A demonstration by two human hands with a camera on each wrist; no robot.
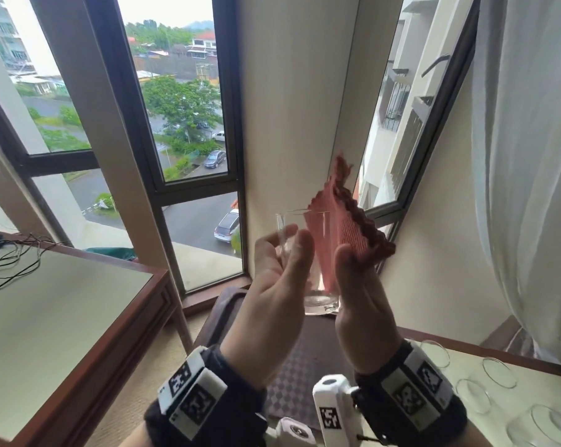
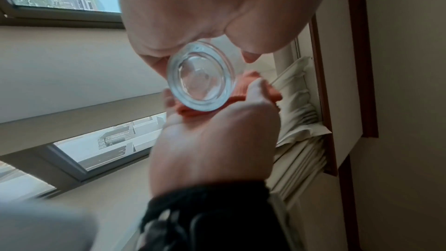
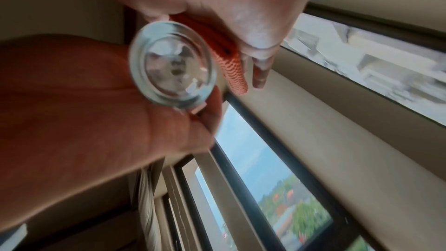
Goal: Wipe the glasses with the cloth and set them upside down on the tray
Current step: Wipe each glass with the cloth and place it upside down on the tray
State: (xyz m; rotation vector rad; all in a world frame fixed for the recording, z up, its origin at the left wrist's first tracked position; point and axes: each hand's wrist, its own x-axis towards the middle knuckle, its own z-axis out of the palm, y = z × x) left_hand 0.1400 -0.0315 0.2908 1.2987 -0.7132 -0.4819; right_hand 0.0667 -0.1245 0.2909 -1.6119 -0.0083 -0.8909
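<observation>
Head view: left hand (image 1: 272, 285) grips a clear tumbler (image 1: 318, 285) upright at chest height, thumb and fingers curled round its wall, rim toward the window. Right hand (image 1: 363, 301) presses a folded pink-red waffle cloth (image 1: 343, 227) against the tumbler's right side, thumb pinching the fold; whether any cloth reaches inside cannot be told. Tumbler appears empty. It hangs above the dark wooden tray (image 1: 221, 314), whose patterned liner shows no glasses in the visible part. Four or so other glasses (image 1: 498, 372) stand on the side table (image 1: 466, 353) to the right, apparently empty; which way up is unclear. Risk, judged: only one hand carries the tumbler, and smooth glass could slip if the wiping push outweighs the grip; a fall would strike the tray edge or the floor. Left wrist view: thick round base of the tumbler fills the centre, left fingers (image 2: 154, 58) curled at its side, right hand below with cloth (image 2: 243, 87) bunched between palm and glass. Nothing seen inside through the base. Right wrist view: blurred; the base again, cloth (image 3: 231, 68) trapped under the right fingers (image 3: 260, 60), left palm cupped behind. Risk, judged: loose cloth corners could snag on the rim when the tumbler is inverted.
</observation>
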